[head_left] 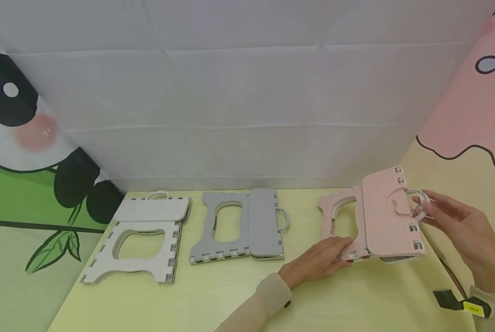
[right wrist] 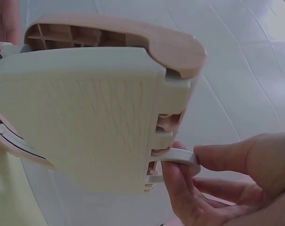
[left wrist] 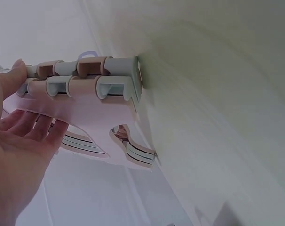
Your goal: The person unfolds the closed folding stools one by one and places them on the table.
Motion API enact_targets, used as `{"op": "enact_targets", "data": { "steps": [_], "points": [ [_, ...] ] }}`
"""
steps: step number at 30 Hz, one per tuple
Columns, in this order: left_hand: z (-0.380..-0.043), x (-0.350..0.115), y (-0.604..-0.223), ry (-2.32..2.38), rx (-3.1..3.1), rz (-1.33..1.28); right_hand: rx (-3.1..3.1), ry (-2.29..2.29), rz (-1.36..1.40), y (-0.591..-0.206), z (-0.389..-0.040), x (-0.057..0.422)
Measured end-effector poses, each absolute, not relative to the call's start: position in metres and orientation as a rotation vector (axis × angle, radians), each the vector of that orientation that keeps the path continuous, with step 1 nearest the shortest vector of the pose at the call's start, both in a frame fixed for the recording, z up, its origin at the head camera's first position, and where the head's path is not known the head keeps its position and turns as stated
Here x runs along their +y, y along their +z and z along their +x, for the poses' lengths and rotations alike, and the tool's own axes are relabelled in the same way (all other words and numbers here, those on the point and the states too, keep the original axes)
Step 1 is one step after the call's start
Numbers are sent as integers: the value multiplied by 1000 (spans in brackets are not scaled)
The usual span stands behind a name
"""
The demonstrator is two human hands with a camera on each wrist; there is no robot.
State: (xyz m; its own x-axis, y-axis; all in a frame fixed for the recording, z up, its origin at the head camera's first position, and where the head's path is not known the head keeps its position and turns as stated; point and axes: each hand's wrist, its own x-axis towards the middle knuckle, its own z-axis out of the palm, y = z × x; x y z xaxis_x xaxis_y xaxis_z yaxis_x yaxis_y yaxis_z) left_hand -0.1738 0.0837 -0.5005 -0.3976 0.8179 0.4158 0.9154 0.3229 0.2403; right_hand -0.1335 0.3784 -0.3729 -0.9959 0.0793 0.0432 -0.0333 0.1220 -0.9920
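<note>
A pink folding step stool (head_left: 390, 216), folded flat, is tilted with its right end raised off the table. My right hand (head_left: 459, 221) pinches its white loop handle (right wrist: 180, 156) between thumb and fingers. With the thumb on one face and the fingers on the other, my left hand (head_left: 320, 258) grips the stool's near edge by the leg part. The right wrist view shows the stool's pale underside panel (right wrist: 86, 117). To the left lie a folded grey stool (head_left: 266, 223), its handle pointing right, and a folded white stool (head_left: 152, 210), its handle toward the back.
The stools are on a pale yellow-green table (head_left: 148, 309). A white creased sheet (head_left: 239, 92) rises behind its back edge. Printed cartoon panels stand at the left (head_left: 7, 193) and right (head_left: 467, 106). A dark strap with a yellow label (head_left: 473, 308) is at the right sleeve.
</note>
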Motion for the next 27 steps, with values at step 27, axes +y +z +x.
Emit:
{"op": "enact_targets", "data": {
  "steps": [27],
  "points": [
    [-173,84,-498,-870,-2470,-1596,-1890,2382,85,-358,-136,357]
  ]
}}
